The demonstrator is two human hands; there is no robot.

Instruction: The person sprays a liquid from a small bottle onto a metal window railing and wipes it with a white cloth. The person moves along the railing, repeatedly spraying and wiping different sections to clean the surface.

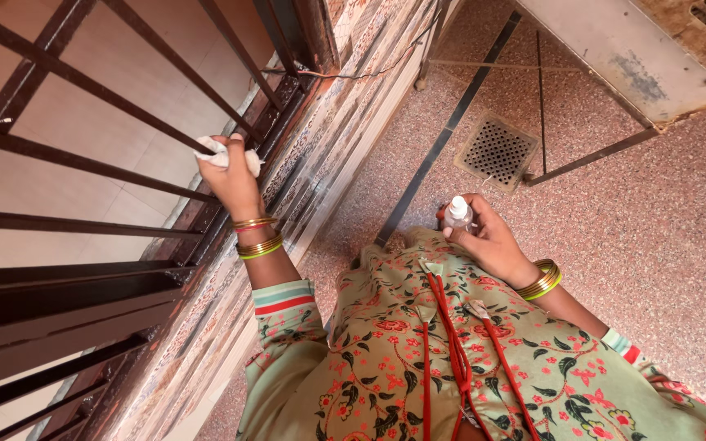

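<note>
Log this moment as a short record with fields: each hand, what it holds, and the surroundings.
left hand: grips a crumpled white cloth, pressed against a dark metal window bar
right hand: holds a small clear bottle with a white cap, close to the body
wrists: gold and green bangles on both
floor: speckled pink stone, square metal drain grate
wall below window: patterned tiles

crumpled white cloth [221, 153] against bar, small clear bottle [457, 214]
</note>
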